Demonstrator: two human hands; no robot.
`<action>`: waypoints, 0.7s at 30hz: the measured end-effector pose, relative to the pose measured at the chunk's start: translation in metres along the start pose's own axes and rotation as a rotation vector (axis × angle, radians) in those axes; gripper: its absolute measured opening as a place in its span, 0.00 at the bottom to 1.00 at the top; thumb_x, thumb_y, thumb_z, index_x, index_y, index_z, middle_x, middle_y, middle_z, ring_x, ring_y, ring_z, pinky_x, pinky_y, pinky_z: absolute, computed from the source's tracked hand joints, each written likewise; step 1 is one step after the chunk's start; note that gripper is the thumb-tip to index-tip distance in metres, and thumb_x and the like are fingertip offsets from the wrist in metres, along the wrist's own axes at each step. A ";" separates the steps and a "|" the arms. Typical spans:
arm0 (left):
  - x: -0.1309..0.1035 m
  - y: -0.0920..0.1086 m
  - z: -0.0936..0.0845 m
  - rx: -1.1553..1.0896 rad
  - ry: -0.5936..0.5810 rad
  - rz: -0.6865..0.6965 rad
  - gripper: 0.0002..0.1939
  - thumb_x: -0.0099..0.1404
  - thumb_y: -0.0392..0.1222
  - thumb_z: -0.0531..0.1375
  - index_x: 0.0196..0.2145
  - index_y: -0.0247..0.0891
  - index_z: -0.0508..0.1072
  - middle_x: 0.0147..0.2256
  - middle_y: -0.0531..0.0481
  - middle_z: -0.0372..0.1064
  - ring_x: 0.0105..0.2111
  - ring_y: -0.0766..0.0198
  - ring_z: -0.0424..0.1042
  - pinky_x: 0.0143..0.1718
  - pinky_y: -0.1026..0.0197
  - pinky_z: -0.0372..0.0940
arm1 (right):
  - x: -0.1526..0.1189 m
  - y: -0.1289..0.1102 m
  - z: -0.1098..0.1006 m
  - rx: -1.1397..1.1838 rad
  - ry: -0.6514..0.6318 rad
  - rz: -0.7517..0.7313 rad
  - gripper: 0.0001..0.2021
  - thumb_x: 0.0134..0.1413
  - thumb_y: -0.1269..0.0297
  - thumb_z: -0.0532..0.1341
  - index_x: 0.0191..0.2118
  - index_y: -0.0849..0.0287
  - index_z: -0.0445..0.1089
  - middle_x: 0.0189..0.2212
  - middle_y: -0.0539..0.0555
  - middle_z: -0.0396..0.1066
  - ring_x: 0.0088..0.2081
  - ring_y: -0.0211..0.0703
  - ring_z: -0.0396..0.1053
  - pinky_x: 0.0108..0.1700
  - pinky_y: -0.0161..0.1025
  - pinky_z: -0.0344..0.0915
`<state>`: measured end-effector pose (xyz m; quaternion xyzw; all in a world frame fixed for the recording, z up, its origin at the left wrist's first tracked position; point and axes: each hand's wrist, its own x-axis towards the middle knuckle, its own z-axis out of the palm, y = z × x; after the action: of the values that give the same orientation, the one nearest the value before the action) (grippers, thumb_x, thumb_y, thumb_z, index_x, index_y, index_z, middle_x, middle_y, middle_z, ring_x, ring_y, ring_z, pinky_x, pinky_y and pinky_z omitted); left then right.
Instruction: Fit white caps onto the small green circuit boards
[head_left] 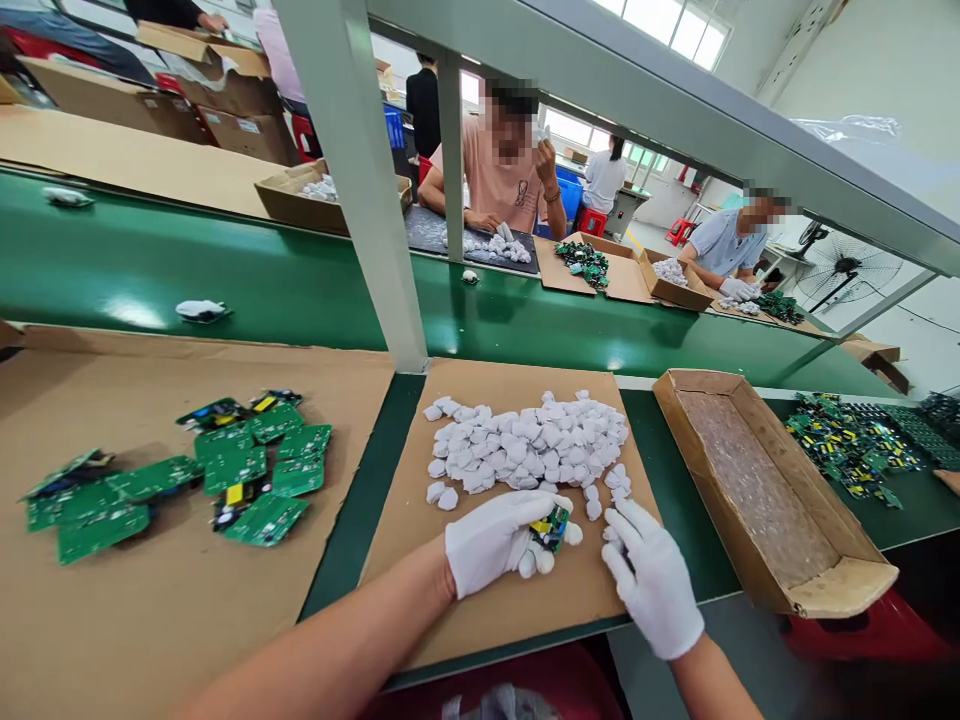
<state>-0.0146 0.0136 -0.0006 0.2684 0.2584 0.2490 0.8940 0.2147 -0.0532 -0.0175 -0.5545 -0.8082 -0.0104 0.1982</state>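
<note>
My left hand (495,540), in a white glove, is closed around a small green circuit board (551,528) with yellow and dark parts. The board is tilted above the cardboard sheet (420,600). My right hand (652,575), gloved too, reaches to the right side of a heap of small white pieces (525,440). Its thumb and fingers are apart, and the fingertips touch a few loose pieces at the heap's edge. What these white pieces are, I cannot make out.
Green circuit boards (232,455) lie on cardboard at left. A long open carton (757,490) stands at right, beside piled boards (855,440). Behind runs a green conveyor belt (315,300) carrying white-wrapped items. A metal post (360,190) rises ahead. Co-workers (502,170) sit across.
</note>
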 end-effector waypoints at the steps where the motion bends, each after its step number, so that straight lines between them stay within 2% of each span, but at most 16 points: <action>1: 0.000 0.000 0.000 -0.003 0.005 0.000 0.18 0.59 0.48 0.58 0.43 0.33 0.66 0.36 0.41 0.73 0.20 0.69 0.70 0.15 0.70 0.57 | -0.007 -0.007 0.003 -0.028 -0.034 -0.031 0.20 0.55 0.66 0.56 0.55 0.61 0.63 0.54 0.60 0.64 0.56 0.56 0.58 0.55 0.55 0.59; 4: 0.001 -0.001 0.000 -0.020 0.004 -0.001 0.17 0.60 0.48 0.58 0.43 0.34 0.66 0.35 0.43 0.72 0.19 0.69 0.70 0.15 0.70 0.57 | -0.023 -0.021 0.007 -0.062 -0.156 -0.092 0.32 0.51 0.63 0.58 0.62 0.64 0.52 0.61 0.61 0.53 0.61 0.58 0.49 0.58 0.57 0.53; 9: 0.001 0.000 0.000 -0.030 0.020 -0.001 0.16 0.60 0.48 0.58 0.42 0.35 0.67 0.36 0.43 0.72 0.20 0.69 0.69 0.16 0.70 0.56 | -0.020 -0.020 -0.002 -0.143 -0.212 0.004 0.29 0.51 0.61 0.58 0.59 0.61 0.58 0.59 0.58 0.56 0.61 0.62 0.48 0.59 0.62 0.45; 13: 0.001 0.000 -0.001 -0.045 0.039 0.002 0.17 0.60 0.48 0.58 0.43 0.35 0.67 0.34 0.43 0.72 0.19 0.70 0.69 0.16 0.70 0.56 | -0.019 -0.022 -0.007 -0.045 -0.324 -0.159 0.42 0.47 0.45 0.59 0.64 0.64 0.48 0.63 0.62 0.47 0.61 0.63 0.46 0.60 0.58 0.46; 15: 0.002 0.000 -0.002 -0.053 0.047 0.009 0.18 0.60 0.48 0.58 0.46 0.35 0.66 0.34 0.44 0.72 0.19 0.70 0.68 0.17 0.69 0.57 | -0.019 -0.021 -0.009 -0.046 -0.369 -0.164 0.42 0.46 0.43 0.58 0.63 0.60 0.49 0.63 0.61 0.47 0.61 0.64 0.46 0.59 0.60 0.45; 17: 0.002 0.000 -0.002 -0.051 0.050 0.019 0.20 0.61 0.48 0.58 0.48 0.36 0.65 0.35 0.44 0.72 0.19 0.70 0.68 0.17 0.69 0.57 | -0.018 -0.020 -0.010 -0.087 -0.355 -0.082 0.37 0.49 0.46 0.58 0.62 0.57 0.52 0.62 0.59 0.50 0.61 0.64 0.47 0.59 0.62 0.43; 19: 0.002 0.000 -0.002 -0.045 0.045 0.027 0.20 0.61 0.48 0.57 0.49 0.36 0.64 0.36 0.43 0.72 0.20 0.69 0.69 0.17 0.69 0.58 | -0.018 -0.022 -0.010 -0.110 -0.316 -0.020 0.36 0.50 0.48 0.57 0.63 0.58 0.51 0.62 0.59 0.50 0.62 0.63 0.46 0.60 0.62 0.42; 21: 0.002 0.000 -0.002 -0.044 0.027 0.025 0.21 0.61 0.48 0.57 0.49 0.36 0.64 0.38 0.41 0.72 0.22 0.67 0.71 0.18 0.69 0.59 | -0.019 -0.027 -0.007 -0.082 -0.310 -0.050 0.40 0.49 0.46 0.57 0.64 0.61 0.48 0.63 0.60 0.47 0.62 0.62 0.45 0.60 0.60 0.42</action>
<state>-0.0143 0.0150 -0.0024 0.2486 0.2614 0.2694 0.8929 0.1985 -0.0822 -0.0120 -0.5367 -0.8416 0.0375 0.0479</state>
